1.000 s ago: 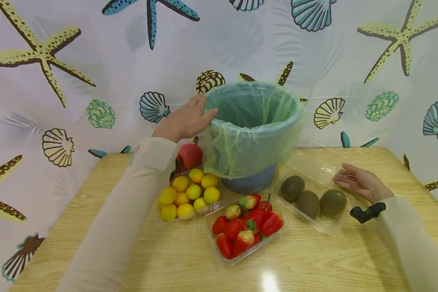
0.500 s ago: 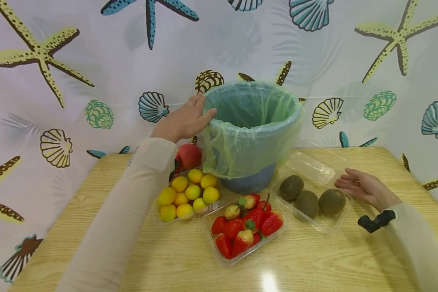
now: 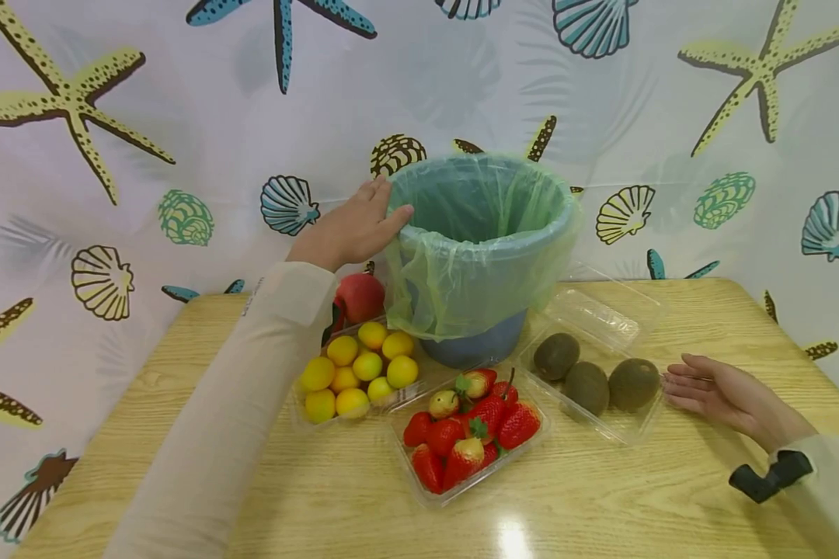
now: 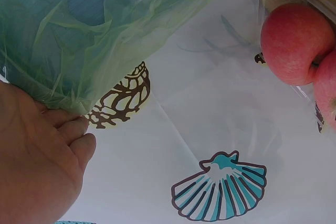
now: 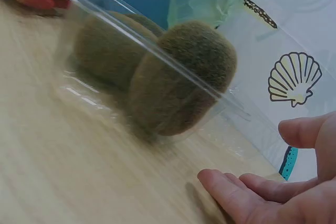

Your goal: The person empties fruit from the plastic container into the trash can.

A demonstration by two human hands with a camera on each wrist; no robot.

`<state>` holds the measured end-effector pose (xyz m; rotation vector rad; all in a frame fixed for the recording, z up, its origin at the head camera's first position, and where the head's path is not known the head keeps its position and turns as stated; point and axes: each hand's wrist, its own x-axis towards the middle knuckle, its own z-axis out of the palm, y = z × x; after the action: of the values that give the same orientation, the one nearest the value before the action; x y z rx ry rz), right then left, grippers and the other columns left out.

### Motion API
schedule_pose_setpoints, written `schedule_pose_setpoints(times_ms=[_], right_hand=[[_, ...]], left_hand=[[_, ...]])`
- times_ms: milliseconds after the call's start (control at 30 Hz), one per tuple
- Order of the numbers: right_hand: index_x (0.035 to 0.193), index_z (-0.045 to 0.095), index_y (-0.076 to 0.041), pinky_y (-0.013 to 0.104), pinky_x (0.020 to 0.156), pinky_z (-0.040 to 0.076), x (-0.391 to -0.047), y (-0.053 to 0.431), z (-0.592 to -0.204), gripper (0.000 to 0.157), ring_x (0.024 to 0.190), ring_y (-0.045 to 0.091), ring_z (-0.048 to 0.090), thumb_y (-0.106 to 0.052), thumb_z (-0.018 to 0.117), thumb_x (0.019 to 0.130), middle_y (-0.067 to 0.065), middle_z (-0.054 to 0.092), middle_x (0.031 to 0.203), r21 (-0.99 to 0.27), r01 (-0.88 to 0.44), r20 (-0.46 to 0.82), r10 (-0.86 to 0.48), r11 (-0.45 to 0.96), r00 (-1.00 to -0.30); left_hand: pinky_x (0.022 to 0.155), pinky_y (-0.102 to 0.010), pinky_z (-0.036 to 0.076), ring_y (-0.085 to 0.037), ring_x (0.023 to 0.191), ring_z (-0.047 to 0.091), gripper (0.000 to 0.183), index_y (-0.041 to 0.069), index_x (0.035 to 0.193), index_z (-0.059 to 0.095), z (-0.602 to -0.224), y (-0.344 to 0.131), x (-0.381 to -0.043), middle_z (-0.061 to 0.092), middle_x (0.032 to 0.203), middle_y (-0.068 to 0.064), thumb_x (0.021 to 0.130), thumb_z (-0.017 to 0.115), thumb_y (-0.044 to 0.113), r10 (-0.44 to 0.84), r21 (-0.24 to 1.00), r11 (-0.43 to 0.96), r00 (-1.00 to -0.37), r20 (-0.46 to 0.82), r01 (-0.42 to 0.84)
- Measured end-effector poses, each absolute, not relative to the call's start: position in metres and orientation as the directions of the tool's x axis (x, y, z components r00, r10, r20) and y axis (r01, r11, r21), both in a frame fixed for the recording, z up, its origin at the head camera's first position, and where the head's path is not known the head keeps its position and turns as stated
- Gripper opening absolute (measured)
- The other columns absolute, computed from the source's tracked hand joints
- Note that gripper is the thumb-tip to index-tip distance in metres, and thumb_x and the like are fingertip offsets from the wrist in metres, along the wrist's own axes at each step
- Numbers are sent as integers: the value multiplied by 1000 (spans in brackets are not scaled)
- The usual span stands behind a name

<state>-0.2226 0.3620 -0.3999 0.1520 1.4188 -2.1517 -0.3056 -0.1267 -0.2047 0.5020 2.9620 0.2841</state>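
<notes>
My left hand (image 3: 353, 230) lies against the left rim of a blue bucket (image 3: 478, 338). A thin green plastic bag (image 3: 475, 283) lines the bucket and folds down over its outside; in the left wrist view my fingertips touch its edge. My right hand (image 3: 730, 397) is spread with relaxed fingers and holds nothing. It is just right of a clear plastic box (image 3: 618, 431) with three kiwifruits (image 3: 587, 388). In the right wrist view the nearest kiwifruit (image 5: 184, 77) stands close to my fingertips, and the box's lid (image 3: 597, 317) lies folded back behind.
A clear tray of strawberries (image 3: 464, 435) sits front centre. Left of it, another tray holds several small yellow fruits (image 3: 367, 366). Red apples (image 4: 296, 43) stand behind these, partly hidden by my left sleeve. A shell-patterned cloth (image 3: 238, 116) hangs behind the wooden table (image 3: 363, 512).
My right hand has drawn back from beside the kiwifruit box's lid, toward me and to the right. My left hand has stayed on the bucket's rim.
</notes>
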Motion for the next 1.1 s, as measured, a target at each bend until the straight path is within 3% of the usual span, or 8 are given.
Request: schedule_pose_setpoints(times_ms=[133, 667, 1100], right_hand=[[101, 63, -7, 37, 94, 52, -208, 363, -403, 33, 100, 22, 66, -22, 34, 104, 9, 64, 106, -754, 544, -371, -445, -369, -815], [112, 64, -8, 41, 104, 44, -164, 340, -408, 42, 113, 26, 62, -24, 25, 106, 12, 64, 117, -700, 620, -307, -635, -354, -709], [111, 63, -13, 38, 97, 50, -155, 324, -406, 40, 110, 19, 62, -28, 26, 106, 4, 63, 115, -782, 572, -333, -609, -249, -720]], left_hand=[[120, -48, 6, -29, 148, -7, 74, 5, 152, -7, -206, -126, -306, -13, 160, -11, 101, 18, 52, 341, 209, 925, -936, -88, 317], [120, -49, 6, -30, 148, -6, 75, 5, 152, -9, -206, -125, -306, -14, 160, -12, 101, 17, 53, 335, 204, 928, -937, -95, 311], [120, -50, 4, -29, 148, -9, 75, 7, 151, -12, -206, -127, -305, -17, 159, -10, 100, 16, 55, 331, 209, 929, -938, -102, 305]])
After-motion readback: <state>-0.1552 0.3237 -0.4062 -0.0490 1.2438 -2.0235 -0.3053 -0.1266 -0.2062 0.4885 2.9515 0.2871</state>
